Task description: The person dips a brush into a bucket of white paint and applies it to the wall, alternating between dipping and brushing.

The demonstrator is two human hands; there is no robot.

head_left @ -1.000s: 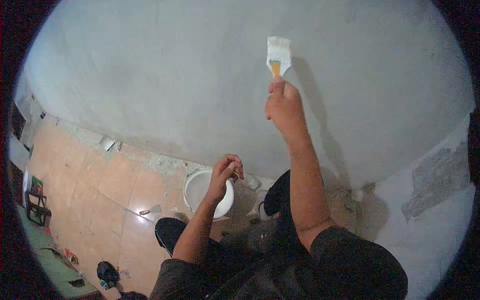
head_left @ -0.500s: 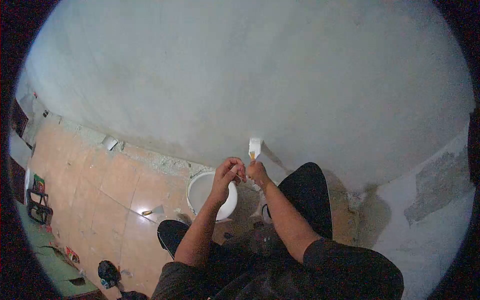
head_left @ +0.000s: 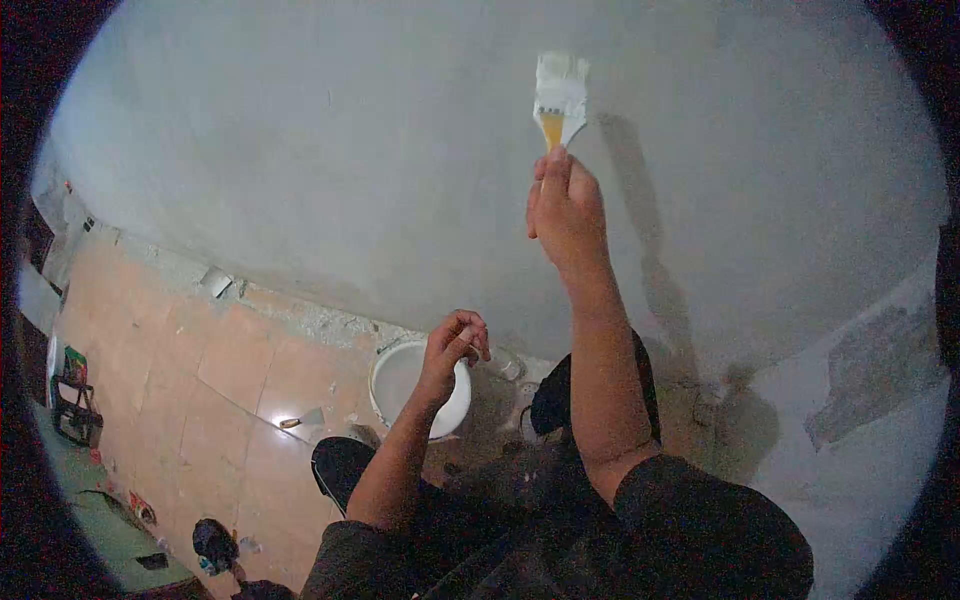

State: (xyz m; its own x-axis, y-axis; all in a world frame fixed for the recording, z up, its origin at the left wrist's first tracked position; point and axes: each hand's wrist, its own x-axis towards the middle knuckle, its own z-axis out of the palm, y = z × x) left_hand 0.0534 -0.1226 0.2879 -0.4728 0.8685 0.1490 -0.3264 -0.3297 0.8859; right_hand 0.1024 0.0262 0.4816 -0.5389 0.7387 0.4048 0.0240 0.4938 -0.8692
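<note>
Obs., head view, fisheye; the corners were black and the edges bent.

Right hand (head_left: 565, 205): raised on an outstretched arm, seen from the back. The fingers were clamped around the handle of the paintbrush (head_left: 558, 95). Most of the handle was hidden inside the fist, and only a short orange stub showed above the knuckles. The brush stood upright, high on the wall (head_left: 300, 170), with its white bristles uppermost. The bristles appeared to lie on the plaster. We could not separate wet paint from bare surface in the dim, grey light.

Left hand (head_left: 452, 340): held low, over the far rim of the white bucket (head_left: 395, 385). The fingers were curled together in a loose fist. We could not tell whether they pinched anything. We could not make out what the bucket held; its inside read only as pale grey.

The arm's shadow (head_left: 650, 250) ran down the wall just right of the forearm.

Lower right, a rough darker patch (head_left: 875, 370) broke the wall surface. Its far side was cut off by the lens edge.

The bucket stood on the tiled floor (head_left: 180, 380) by the foot of the wall, where a strip of rubble (head_left: 310, 320) ran along. A small tool with an orange grip (head_left: 300, 420) lay on the tiles left of the bucket, too small to identify. Clutter at lower left (head_left: 215, 545) was dark and unreadable.

The person's dark clothing filled the bottom of the view, and the legs were largely lost in it.
</note>
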